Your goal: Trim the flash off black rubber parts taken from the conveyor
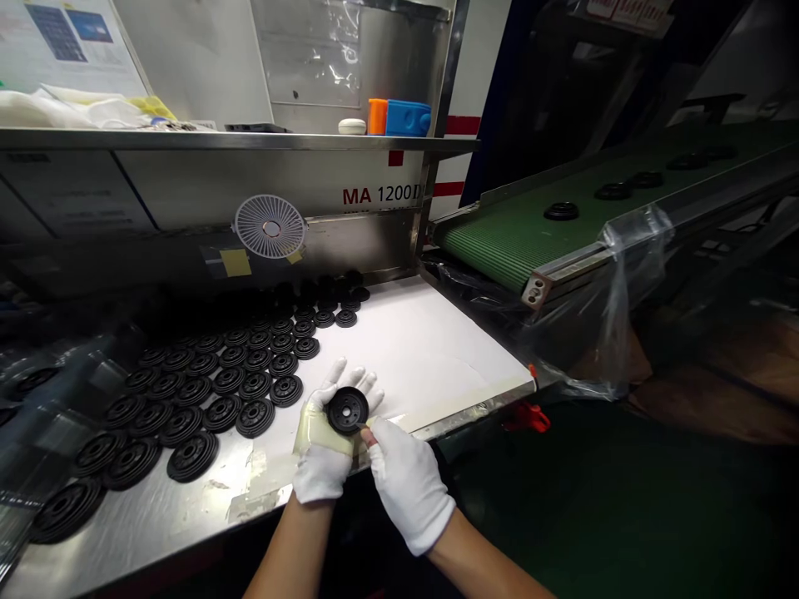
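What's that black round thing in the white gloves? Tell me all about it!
The black disc is a round, flat, wheel-like part, seemingly matte rubber or plastic, with a centre hole ringed by small holes and a raised rim. It rests in the gloved left hand, facing the camera, above the table edge. The gloved right hand touches its lower right rim.

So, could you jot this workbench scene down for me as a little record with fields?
Left hand: white-gloved, holding a black disc
Right hand: white-gloved, pinching a small tool against the disc's edge; tool too small to identify
Table: steel, with rows of black discs on its left and a white sheet on its right
Conveyor: green belt on the right carrying several black discs
Shelf: orange and blue blocks on top
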`<control>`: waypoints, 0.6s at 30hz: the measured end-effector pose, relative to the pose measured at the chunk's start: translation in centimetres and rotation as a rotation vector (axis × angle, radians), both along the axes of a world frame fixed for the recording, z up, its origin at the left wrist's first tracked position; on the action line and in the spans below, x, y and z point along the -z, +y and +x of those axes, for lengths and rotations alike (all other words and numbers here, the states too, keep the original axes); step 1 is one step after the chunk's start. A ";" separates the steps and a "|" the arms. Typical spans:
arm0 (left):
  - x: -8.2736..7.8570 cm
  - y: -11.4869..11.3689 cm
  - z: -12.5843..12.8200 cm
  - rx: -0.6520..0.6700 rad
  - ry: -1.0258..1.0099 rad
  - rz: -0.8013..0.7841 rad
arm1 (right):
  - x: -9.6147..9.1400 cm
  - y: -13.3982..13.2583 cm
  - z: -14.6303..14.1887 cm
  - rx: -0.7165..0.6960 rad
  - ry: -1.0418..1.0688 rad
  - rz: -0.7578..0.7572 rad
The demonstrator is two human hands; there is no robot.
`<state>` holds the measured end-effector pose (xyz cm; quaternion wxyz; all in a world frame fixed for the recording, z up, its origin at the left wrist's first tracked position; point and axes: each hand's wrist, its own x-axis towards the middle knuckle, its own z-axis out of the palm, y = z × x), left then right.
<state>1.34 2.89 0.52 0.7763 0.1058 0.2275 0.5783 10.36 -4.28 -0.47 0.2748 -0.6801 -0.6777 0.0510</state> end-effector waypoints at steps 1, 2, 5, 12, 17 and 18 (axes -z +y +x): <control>0.0 0.0 -0.1 0.048 -0.005 -0.020 | 0.1 0.1 0.3 0.009 0.003 0.007; 0.0 0.1 -0.2 0.067 -0.016 -0.034 | 0.1 0.2 0.5 0.021 0.004 0.012; 0.1 0.4 0.1 -0.004 -0.053 -0.045 | 0.4 0.3 0.6 0.025 -0.001 0.011; 0.0 1.4 0.1 -0.062 -0.102 -0.152 | -0.8 -1.0 0.2 -0.087 0.143 -0.055; -0.4 1.3 -0.7 -0.046 -0.197 -0.257 | -2.4 -1.5 2.8 -0.068 0.218 -0.118; -0.5 1.3 -0.7 -0.037 -0.207 -0.274 | -2.5 -1.4 3.2 -0.047 0.219 -0.122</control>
